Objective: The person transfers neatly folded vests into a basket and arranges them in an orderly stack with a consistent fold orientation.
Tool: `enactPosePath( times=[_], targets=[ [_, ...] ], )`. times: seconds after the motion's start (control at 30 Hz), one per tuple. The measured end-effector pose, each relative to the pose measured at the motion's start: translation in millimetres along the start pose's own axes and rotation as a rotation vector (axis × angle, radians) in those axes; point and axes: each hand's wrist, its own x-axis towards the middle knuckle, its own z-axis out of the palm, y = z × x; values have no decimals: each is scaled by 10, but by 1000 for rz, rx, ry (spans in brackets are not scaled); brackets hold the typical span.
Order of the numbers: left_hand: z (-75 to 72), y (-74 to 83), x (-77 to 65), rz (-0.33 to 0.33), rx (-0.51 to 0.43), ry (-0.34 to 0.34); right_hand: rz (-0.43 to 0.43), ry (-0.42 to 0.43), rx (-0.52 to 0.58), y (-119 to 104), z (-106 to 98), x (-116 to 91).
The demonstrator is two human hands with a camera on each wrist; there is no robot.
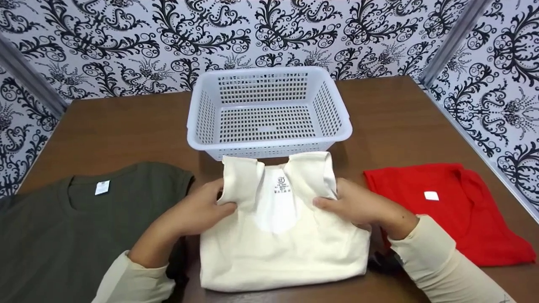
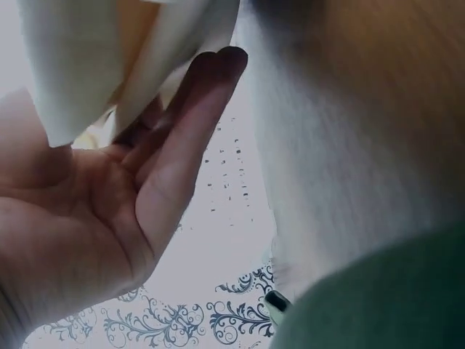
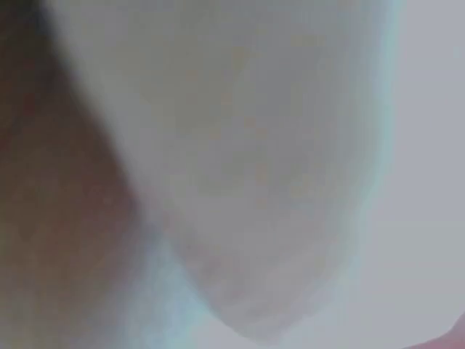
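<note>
A cream shirt [image 1: 278,256] lies folded in front of me, its printed neck label [image 1: 281,183] facing up and its two shoulder parts raised. My left hand [image 1: 202,208] pinches the left shoulder part, thumb on top and fingers beneath. On the other side my right hand [image 1: 358,204] grips the right shoulder part the same way. In the left wrist view, the left palm [image 2: 80,218] shows with cream cloth [image 2: 73,73] between thumb and fingers. Blurred pale cloth [image 3: 247,160] fills most of the right wrist view.
A white perforated basket [image 1: 269,143] stands just beyond the shirt. To the left lies a dark green T-shirt [image 1: 122,214], partly behind my left forearm. A red garment [image 1: 459,227] with a white tag is on the right. Patterned walls [image 1: 236,38] edge the brown table [image 1: 126,130].
</note>
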Motion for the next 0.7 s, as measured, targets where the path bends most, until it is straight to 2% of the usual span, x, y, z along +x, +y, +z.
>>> enactPosePath(
  times=[0.17, 0.3, 0.57, 0.7],
  targets=[
    [-76, 45, -35, 4, -99, -30, 18, 27, 20, -86, -64, -70],
    [-147, 81, -71, 11, -172, -53, -12, 53, 16, -141, -109, -112],
    [-249, 97, -96, 91, -216, -33, -1, 91, 109, -217, -179, -174],
    [-280, 110, -119, 98, -243, -32, 8, 95, 115, -252, -203, -202]
  ],
)
